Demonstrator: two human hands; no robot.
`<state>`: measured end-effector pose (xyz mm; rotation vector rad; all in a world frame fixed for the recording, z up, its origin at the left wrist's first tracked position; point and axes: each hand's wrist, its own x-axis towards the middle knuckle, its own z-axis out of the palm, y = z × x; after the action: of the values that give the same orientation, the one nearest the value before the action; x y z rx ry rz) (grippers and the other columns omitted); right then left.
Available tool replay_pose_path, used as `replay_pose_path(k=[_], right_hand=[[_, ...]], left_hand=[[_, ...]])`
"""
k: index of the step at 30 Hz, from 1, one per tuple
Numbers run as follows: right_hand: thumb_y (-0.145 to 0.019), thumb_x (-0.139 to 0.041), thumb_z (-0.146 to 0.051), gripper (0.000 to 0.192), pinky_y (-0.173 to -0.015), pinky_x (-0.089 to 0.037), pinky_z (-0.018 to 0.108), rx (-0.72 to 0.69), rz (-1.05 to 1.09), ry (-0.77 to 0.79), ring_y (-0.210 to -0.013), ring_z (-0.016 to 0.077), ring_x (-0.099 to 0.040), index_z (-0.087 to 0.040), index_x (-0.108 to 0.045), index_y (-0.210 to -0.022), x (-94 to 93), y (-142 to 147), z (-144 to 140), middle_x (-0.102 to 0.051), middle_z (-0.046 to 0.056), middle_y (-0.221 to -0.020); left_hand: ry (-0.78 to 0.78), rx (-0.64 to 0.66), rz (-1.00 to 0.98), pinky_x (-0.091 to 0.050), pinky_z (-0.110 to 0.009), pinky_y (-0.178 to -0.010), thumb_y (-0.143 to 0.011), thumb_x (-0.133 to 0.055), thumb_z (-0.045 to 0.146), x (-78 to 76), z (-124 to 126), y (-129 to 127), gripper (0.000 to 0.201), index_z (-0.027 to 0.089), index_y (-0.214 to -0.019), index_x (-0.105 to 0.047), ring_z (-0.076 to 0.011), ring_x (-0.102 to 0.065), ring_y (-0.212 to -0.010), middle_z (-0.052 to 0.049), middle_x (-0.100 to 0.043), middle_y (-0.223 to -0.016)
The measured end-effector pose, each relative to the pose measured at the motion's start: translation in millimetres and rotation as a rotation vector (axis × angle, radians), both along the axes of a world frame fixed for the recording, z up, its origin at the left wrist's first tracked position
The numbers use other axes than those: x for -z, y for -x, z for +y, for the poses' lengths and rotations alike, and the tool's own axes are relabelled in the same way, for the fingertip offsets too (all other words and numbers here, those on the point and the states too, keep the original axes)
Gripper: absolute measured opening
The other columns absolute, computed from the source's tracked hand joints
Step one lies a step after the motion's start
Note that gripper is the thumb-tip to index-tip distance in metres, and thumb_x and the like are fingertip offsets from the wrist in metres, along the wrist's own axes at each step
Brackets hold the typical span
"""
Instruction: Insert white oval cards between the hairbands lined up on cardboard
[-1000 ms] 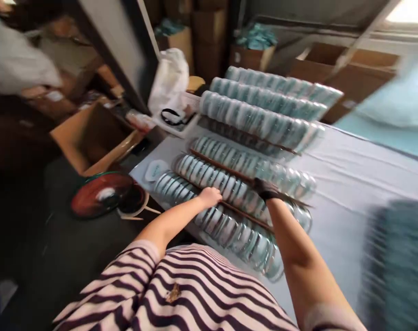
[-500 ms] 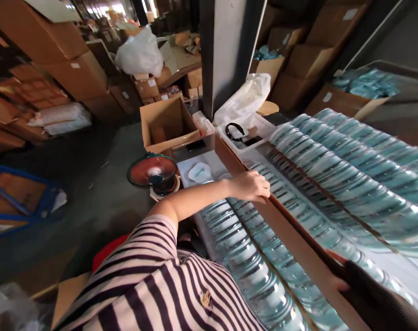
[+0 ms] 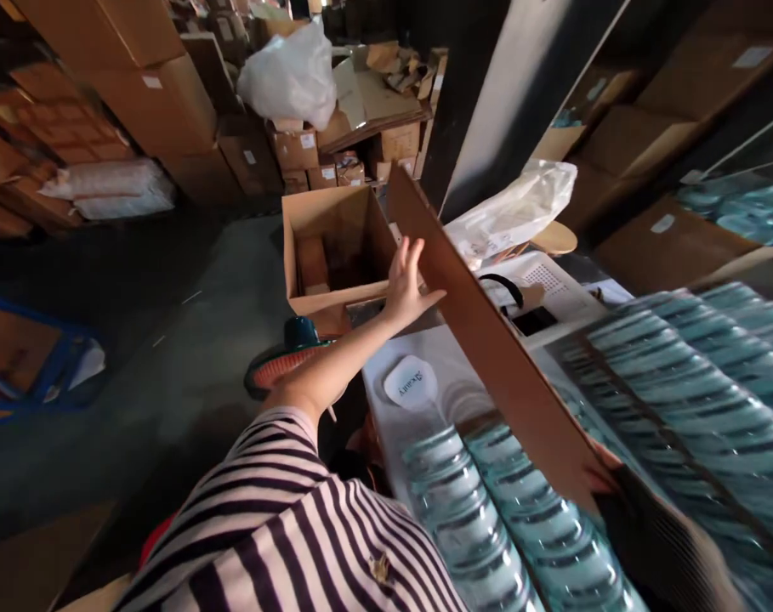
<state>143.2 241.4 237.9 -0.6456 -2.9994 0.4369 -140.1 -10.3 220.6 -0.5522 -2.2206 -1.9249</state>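
A long brown cardboard strip (image 3: 497,361) stands on edge, tilted, over the table. My left hand (image 3: 406,289) is open, fingers spread, beside the far part of its left face; whether the fingertips touch it I cannot tell. Farther down, my right hand (image 3: 604,469) grips the strip's near part, its fingers partly hidden by blur and a dark sleeve. Rows of nested clear bluish plastic pieces (image 3: 466,518) lie left of the strip, and more stacked rows (image 3: 698,382) are on the right. A white label-like piece with lettering (image 3: 412,382) rests on the table.
An open cardboard box (image 3: 338,302) stands past the table's far end. A white plastic basket (image 3: 565,293) holds a phone and a black band. Left of the table is a small fan (image 3: 281,370). A pillar (image 3: 497,93) and stacked cartons (image 3: 150,110) rise behind.
My left hand has let go of the strip's upper edge and spread its fingers. The strip's far end has risen toward the open box. The view has swung left.
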Motion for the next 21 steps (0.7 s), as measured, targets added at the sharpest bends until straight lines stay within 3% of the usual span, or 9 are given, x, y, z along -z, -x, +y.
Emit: replay_pose_path(k=[2, 4, 7, 9, 11, 13, 15, 18, 21], right_hand=[[-0.088, -0.039, -0.061, 0.058, -0.058, -0.051, 0.045, 0.015, 0.023, -0.017, -0.080, 0.0366, -0.073, -0.039, -0.060, -0.137, -12.6, 55, -21, -0.076, 0.013, -0.100], [-0.089, -0.043, -0.056, 0.058, -0.071, -0.054, 0.043, -0.012, 0.096, 0.040, -0.095, 0.0360, -0.072, -0.027, -0.062, -0.136, -16.6, 122, -48, -0.074, 0.015, -0.109], [-0.086, -0.051, -0.047, 0.054, -0.085, -0.055, 0.041, -0.144, 0.230, 0.238, -0.104, 0.0327, -0.068, -0.018, -0.066, -0.130, -3.1, 224, -94, -0.073, 0.015, -0.114], [-0.085, -0.054, -0.044, 0.055, -0.094, -0.053, 0.041, -0.227, 0.300, 0.432, -0.111, 0.0293, -0.065, -0.017, -0.063, -0.133, 14.1, 273, -122, -0.070, 0.013, -0.121], [-0.087, -0.055, -0.045, 0.066, -0.094, -0.054, 0.040, -0.274, 0.292, 0.677, -0.111, 0.0249, -0.065, -0.018, -0.048, -0.146, 32.8, 299, -140, -0.068, 0.012, -0.127], [-0.087, -0.057, -0.050, 0.081, -0.087, -0.058, 0.038, -0.299, 0.200, 0.881, -0.104, 0.0218, -0.067, -0.020, -0.029, -0.157, 50.2, 301, -145, -0.067, 0.011, -0.128], [-0.087, -0.059, -0.054, 0.087, -0.081, -0.059, 0.038, -0.302, 0.077, 0.963, -0.098, 0.0208, -0.069, -0.022, -0.022, -0.159, 65.8, 286, -138, -0.068, 0.012, -0.126], [-0.084, -0.060, -0.057, 0.081, -0.085, -0.059, 0.040, -0.182, -0.059, 0.991, -0.097, 0.0220, -0.070, -0.022, -0.035, -0.153, 86.7, 245, -114, -0.069, 0.016, -0.124], [-0.078, -0.064, -0.064, 0.083, -0.087, -0.059, 0.046, 0.089, -0.139, 1.058, -0.095, 0.0274, -0.072, -0.020, -0.046, -0.146, 105.3, 195, -89, -0.070, 0.019, -0.120]], left_hand=[[-0.252, 0.018, -0.454, -0.028, -0.053, -0.119, -0.072, -0.083, 0.048, 17.4, -1, 30, 0.118, 0.034, -0.160, -0.005, -0.0332, -0.023, -0.153, -0.010, -0.011, -0.169], [-0.382, 0.125, -0.734, -0.043, -0.057, -0.108, -0.080, -0.074, 0.054, 32.4, 0, 46, 0.113, 0.039, -0.159, 0.005, -0.0343, -0.042, -0.143, -0.010, -0.022, -0.167], [-0.520, 0.147, -0.736, -0.048, -0.049, -0.104, -0.087, -0.067, 0.037, 50.3, -6, 65, 0.096, 0.038, -0.160, -0.003, -0.0271, -0.052, -0.136, -0.008, -0.041, -0.159], [-0.590, -0.021, -0.631, -0.043, -0.039, -0.111, -0.087, -0.063, 0.019, 60.5, -19, 87, 0.088, 0.031, -0.160, -0.015, -0.0204, -0.050, -0.138, -0.007, -0.046, -0.156], [-0.531, -0.190, -0.542, -0.039, -0.033, -0.115, -0.086, -0.059, 0.010, 70.6, -45, 119, 0.075, 0.021, -0.155, -0.034, -0.0180, -0.050, -0.137, -0.008, -0.051, -0.152], [-0.395, -0.280, -0.526, -0.037, -0.031, -0.116, -0.086, -0.056, 0.008, 80.5, -81, 155, 0.062, 0.017, -0.147, -0.047, -0.0179, -0.052, -0.136, -0.008, -0.053, -0.150], [-0.241, -0.362, -0.547, -0.038, -0.031, -0.116, -0.086, -0.055, 0.008, 89.8, -121, 191, 0.060, 0.015, -0.145, -0.050, -0.0179, -0.051, -0.136, -0.008, -0.051, -0.152], [0.022, -0.483, -0.558, -0.039, -0.025, -0.114, -0.084, -0.056, 0.006, 101.9, -175, 237, 0.062, 0.009, -0.146, -0.049, -0.0171, -0.051, -0.136, -0.011, -0.049, -0.153], [0.157, -0.531, -0.584, -0.037, -0.024, -0.114, -0.082, -0.056, 0.001, 111.6, -210, 274, 0.063, 0.002, -0.145, -0.048, -0.0175, -0.051, -0.135, -0.015, -0.050, -0.151]])
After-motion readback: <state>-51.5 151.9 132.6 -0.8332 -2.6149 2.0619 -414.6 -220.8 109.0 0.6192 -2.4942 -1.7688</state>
